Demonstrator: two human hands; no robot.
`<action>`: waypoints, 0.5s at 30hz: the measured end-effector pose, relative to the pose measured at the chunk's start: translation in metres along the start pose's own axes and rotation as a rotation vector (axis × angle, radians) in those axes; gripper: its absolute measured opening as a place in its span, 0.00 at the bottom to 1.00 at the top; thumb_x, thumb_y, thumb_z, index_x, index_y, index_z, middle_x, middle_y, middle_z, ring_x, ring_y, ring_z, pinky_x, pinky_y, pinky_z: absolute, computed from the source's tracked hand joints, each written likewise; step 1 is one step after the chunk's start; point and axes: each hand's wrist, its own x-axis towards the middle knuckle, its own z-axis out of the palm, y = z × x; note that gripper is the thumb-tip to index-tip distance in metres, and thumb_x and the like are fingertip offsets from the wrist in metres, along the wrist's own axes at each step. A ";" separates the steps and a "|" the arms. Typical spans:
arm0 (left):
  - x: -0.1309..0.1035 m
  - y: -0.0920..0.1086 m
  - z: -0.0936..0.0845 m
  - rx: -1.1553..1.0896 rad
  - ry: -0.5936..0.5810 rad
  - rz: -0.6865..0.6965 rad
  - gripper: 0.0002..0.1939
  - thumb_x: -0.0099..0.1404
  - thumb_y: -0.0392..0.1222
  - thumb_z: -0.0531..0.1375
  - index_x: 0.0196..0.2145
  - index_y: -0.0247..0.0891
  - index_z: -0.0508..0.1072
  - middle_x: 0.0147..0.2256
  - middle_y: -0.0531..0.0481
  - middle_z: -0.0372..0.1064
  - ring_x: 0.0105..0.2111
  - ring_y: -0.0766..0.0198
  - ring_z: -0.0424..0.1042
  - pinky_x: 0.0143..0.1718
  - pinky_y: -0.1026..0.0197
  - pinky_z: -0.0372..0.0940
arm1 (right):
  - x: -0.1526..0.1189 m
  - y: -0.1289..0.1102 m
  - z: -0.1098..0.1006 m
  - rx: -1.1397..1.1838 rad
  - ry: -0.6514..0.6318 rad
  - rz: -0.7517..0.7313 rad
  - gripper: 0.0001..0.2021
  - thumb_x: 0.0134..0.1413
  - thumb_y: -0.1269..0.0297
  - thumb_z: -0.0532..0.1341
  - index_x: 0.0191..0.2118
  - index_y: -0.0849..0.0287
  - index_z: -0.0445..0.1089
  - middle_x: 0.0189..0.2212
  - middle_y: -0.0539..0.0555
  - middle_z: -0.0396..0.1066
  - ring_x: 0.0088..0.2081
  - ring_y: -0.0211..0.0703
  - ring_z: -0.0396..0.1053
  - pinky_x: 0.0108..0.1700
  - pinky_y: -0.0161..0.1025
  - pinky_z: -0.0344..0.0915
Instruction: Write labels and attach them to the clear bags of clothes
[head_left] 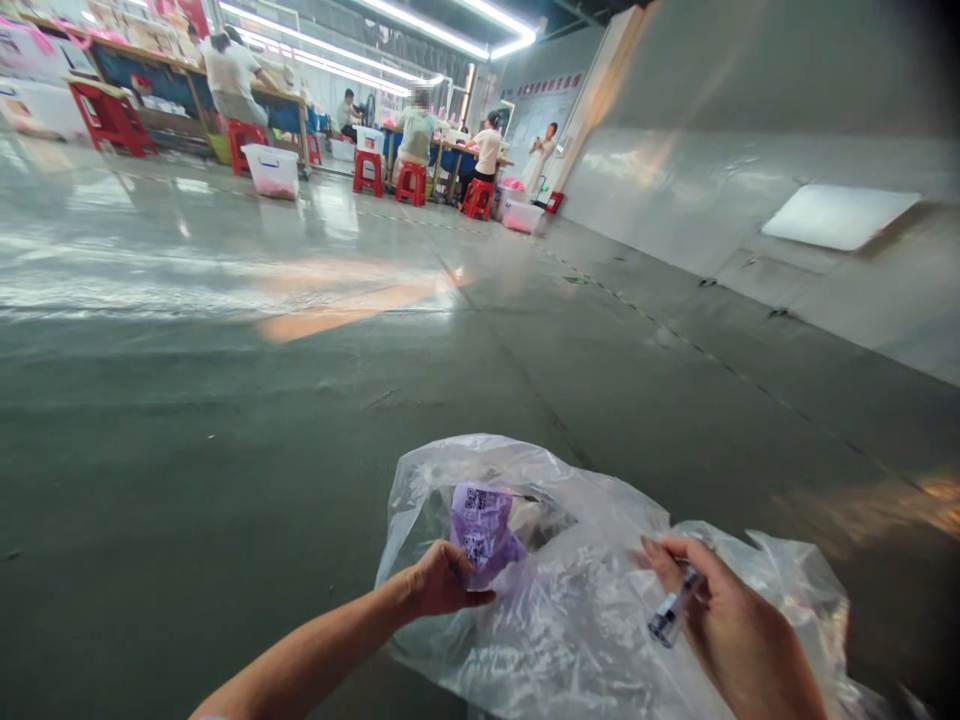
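Note:
A crumpled purple paper slip (480, 520) printed with QR codes is pinched in my left hand (446, 582). It lies over the mouth of a large clear plastic bag (585, 610) spread out in front of me. Across the bag, my right hand (720, 600) is closed around a pen (675, 606) with a clear barrel, its dark end pointing down and left. The fingertips of that hand are blurred and near the bag's film; I cannot tell whether they touch it. What sits inside the bag is mostly hidden.
Grey shiny floor (225, 460) spreads ahead, with a pale wall (712, 180) on the right. Farther off, several people sit on red stools (411, 184) at work tables. White plastic bins (271, 172) stand on the floor beside them. Another person (541, 155) stands near the wall.

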 end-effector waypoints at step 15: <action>-0.006 0.000 0.004 -0.029 0.018 0.018 0.16 0.48 0.26 0.54 0.35 0.33 0.73 0.36 0.49 0.75 0.38 0.64 0.72 0.49 0.53 0.67 | -0.002 -0.001 0.002 -0.002 -0.005 0.017 0.25 0.51 0.32 0.51 0.39 0.47 0.69 0.29 0.47 0.76 0.30 0.46 0.75 0.29 0.35 0.64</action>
